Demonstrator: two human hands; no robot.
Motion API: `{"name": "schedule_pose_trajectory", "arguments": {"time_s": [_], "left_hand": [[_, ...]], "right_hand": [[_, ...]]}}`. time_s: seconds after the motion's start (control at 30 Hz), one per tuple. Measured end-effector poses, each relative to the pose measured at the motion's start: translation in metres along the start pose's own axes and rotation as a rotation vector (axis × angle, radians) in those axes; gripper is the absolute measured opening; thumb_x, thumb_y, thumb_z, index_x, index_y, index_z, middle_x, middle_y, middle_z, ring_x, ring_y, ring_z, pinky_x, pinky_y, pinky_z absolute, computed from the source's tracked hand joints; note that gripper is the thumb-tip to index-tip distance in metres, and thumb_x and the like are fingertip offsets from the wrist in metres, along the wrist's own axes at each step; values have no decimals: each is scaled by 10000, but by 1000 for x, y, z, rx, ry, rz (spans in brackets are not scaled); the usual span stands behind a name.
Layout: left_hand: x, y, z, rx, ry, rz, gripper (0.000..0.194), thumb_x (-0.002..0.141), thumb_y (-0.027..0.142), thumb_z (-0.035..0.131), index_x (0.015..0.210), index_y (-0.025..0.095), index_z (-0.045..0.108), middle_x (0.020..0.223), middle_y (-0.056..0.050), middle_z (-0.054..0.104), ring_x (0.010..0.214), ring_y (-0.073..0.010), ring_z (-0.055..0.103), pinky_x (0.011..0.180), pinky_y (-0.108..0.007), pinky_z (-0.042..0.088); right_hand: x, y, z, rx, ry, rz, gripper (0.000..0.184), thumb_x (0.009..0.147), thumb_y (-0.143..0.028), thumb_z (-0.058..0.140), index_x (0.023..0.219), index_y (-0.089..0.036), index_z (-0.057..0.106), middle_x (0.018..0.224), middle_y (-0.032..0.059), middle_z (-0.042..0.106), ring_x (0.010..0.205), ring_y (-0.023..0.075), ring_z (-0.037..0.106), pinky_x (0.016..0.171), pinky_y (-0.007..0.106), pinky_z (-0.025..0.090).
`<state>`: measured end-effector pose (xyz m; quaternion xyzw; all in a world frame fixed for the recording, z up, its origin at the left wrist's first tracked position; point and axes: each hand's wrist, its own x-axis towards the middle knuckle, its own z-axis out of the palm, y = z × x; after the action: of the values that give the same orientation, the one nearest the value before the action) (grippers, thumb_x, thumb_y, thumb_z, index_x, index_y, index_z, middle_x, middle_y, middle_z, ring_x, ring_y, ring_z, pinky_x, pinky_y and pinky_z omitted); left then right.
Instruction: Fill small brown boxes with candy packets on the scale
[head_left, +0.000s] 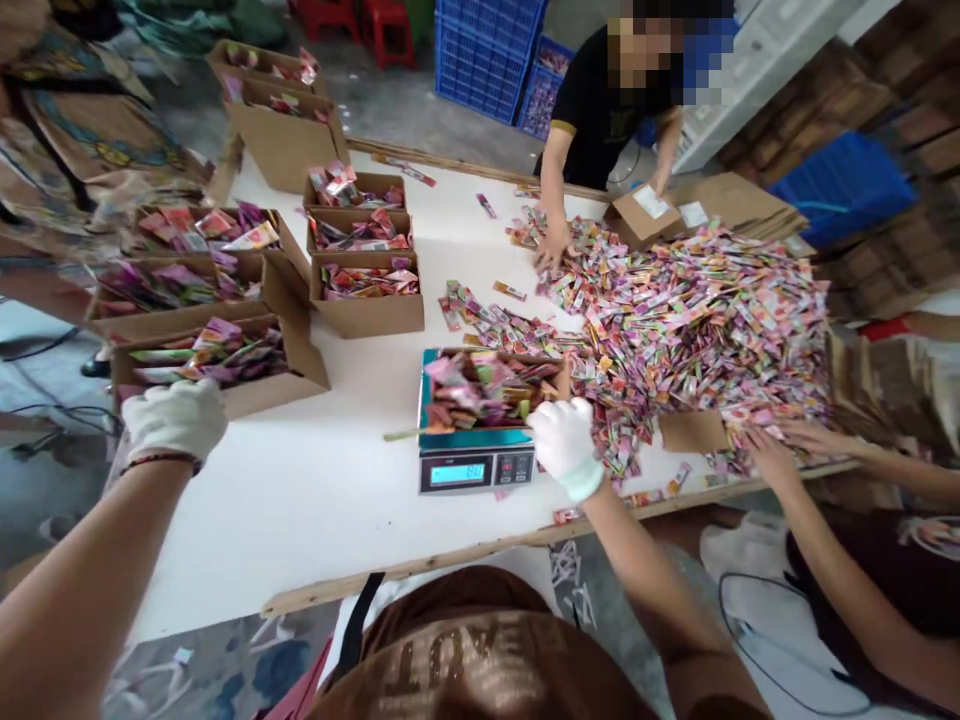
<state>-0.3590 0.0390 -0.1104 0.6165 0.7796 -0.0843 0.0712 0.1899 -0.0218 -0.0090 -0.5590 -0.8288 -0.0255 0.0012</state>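
My left hand point(176, 420), in a white glove, is closed over the near edge of a cardboard box point(259, 396) at the left, filled with small colourful packets point(225, 343). In the middle, a second cardboard box point(563, 380), heaped with slightly blurred packets point(487, 385), sits on a digital scale point(476, 472) with a lit display. My right hand point(566, 440), gloved too, has its fingers curled at that box's near right corner. The glove hides the corner, and its fingertips are partly out of sight.
A large pile of packets point(697, 320) covers the table's right side. More filled boxes point(367, 318) stand at the left and back. Across the table a person's hand point(553, 245) reaches into the pile; another person's hands point(772, 450) work at the right beside a small carton point(694, 432).
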Motion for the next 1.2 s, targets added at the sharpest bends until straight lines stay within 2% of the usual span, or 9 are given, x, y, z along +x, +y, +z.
{"name": "schedule_pose_trajectory", "arguments": {"time_s": [0.1, 0.2, 0.3, 0.47, 0.67, 0.87, 0.97, 1.07, 1.2], "left_hand": [[-24, 28, -6, 141, 129, 17, 529, 930, 391, 448, 1261, 5, 592, 1329, -300, 602, 1228, -415, 532, 1030, -631, 442], [-72, 57, 5, -153, 249, 187, 656, 933, 517, 501, 1400, 58, 518, 1424, -261, 577, 1301, -402, 541, 1099, -567, 449], [-128, 86, 29, -588, 101, 273, 645, 917, 541, 583, 1392, 109, 518, 1386, -216, 627, 1190, -328, 665, 1042, -457, 538], [-191, 132, 55, -1091, -155, 96, 786, 799, 588, 700, 1416, 142, 503, 1412, -222, 621, 1061, -299, 747, 947, -476, 620], [-189, 167, 22, -1363, -205, 24, 898, 734, 555, 781, 1466, 136, 474, 1399, -236, 616, 1020, -275, 757, 863, -426, 633], [-167, 189, -21, -1420, -210, 138, 890, 736, 465, 825, 1477, 147, 446, 1384, -190, 603, 958, -202, 735, 748, -292, 575], [-163, 197, -31, -1321, -112, 209, 642, 794, 463, 767, 1307, 127, 578, 1170, -128, 693, 839, -170, 684, 709, -281, 533], [-166, 207, -46, -1080, 81, 358, 301, 899, 423, 641, 1018, 151, 690, 942, -83, 717, 822, -187, 645, 766, -310, 520], [-177, 224, -79, -688, 246, 561, 270, 979, 322, 524, 1000, 174, 749, 988, -114, 730, 895, -235, 667, 767, -331, 488]], "right_hand": [[0, -8, 17, 33, -72, 23, 165, 978, -183, 615, 866, -200, 735, 920, 67, 728, 881, 241, 615, 935, 455, 306], [-7, -3, 10, 215, 21, 6, 142, 994, -317, 668, 1057, -212, 740, 1118, 85, 749, 1066, 279, 656, 1082, 517, 318], [-15, 6, -13, 421, 204, -35, 513, 965, -460, 718, 1396, -200, 616, 1416, 155, 646, 1337, 331, 575, 1154, 526, 385], [-8, 9, -48, 611, 312, -66, 851, 934, -604, 714, 1626, -257, 362, 1544, 177, 505, 1404, 362, 529, 1167, 565, 480], [29, -25, -57, 642, 206, -146, 954, 873, -668, 760, 1635, -278, 337, 1530, 170, 450, 1435, 358, 468, 1189, 544, 480], [55, -57, -42, 549, 31, -129, 974, 808, -643, 843, 1602, -267, 423, 1492, 139, 460, 1326, 338, 547, 1146, 497, 504], [60, -73, -32, 481, -70, -125, 874, 829, -563, 859, 1557, -241, 500, 1468, 105, 518, 1164, 281, 619, 1062, 484, 551], [59, -84, -27, 454, -116, -149, 583, 931, -481, 783, 1413, -199, 617, 1371, 98, 621, 1102, 243, 654, 1003, 476, 577], [51, -79, -30, 447, -94, -158, 347, 1036, -424, 658, 1284, -182, 673, 1308, 99, 669, 1139, 232, 670, 986, 451, 587]]}}
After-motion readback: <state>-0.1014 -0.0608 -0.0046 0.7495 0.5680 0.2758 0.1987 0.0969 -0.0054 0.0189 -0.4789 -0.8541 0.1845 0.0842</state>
